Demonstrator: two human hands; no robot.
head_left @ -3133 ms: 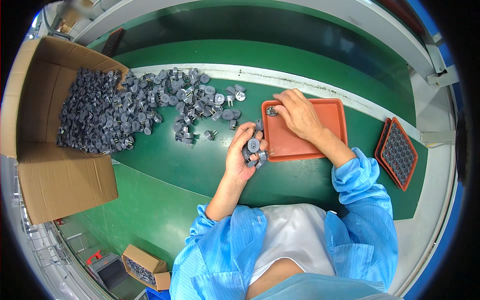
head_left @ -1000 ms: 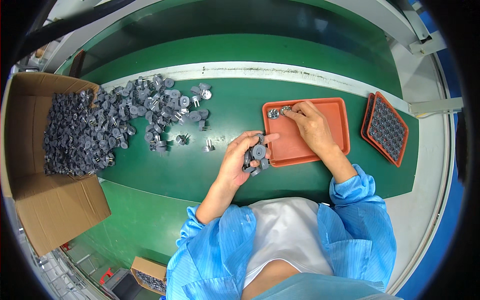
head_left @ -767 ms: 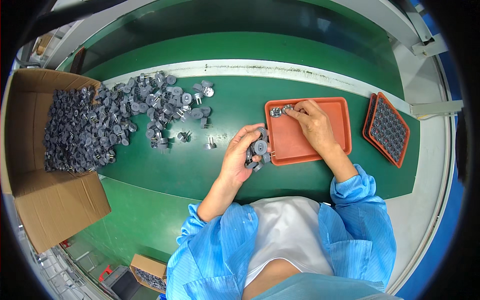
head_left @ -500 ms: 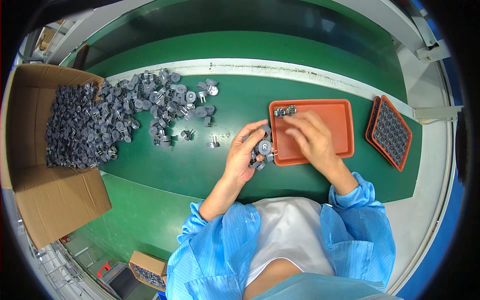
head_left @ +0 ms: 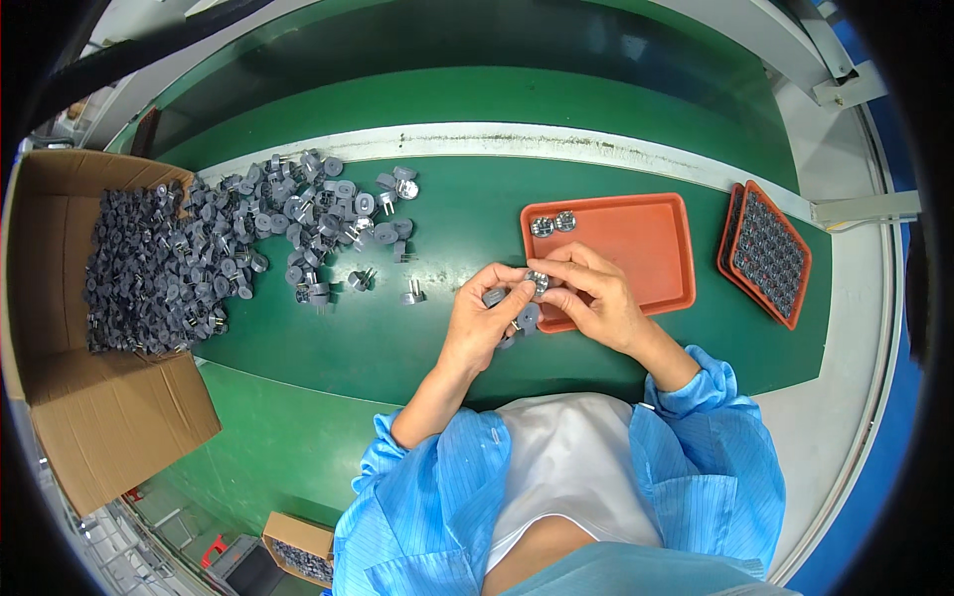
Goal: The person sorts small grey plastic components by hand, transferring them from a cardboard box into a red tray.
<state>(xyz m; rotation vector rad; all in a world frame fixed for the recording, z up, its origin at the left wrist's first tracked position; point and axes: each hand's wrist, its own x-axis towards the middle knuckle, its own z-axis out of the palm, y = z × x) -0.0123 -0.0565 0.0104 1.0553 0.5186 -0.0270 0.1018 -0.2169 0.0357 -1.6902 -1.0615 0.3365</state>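
Note:
My left hand (head_left: pixel 487 316) is closed around several round grey plug parts (head_left: pixel 528 318) with metal pins, some of them poking out below the fingers. Between both hands is one such part with its shiny metal side up (head_left: pixel 538 282); the fingertips of my right hand (head_left: pixel 599 303) pinch it at the near left edge of the orange tray (head_left: pixel 636 288). Inside the tray's far left corner, two plug parts (head_left: pixel 554 224) sit side by side, shiny faces up. The fingers partly hide the pieces in my left hand.
On the left, a cardboard box (head_left: pixel 124 407) lies open, grey parts (head_left: pixel 238 238) spilling from it across the green table (head_left: pixel 417 348). Single parts (head_left: pixel 412 292) lie nearer my left hand. Two stacked orange trays (head_left: pixel 770 253) filled with parts stand at the right.
My right hand has left the tray's far left corner and come back to my left hand, where it now pinches a part. The two parts in the corner remain there.

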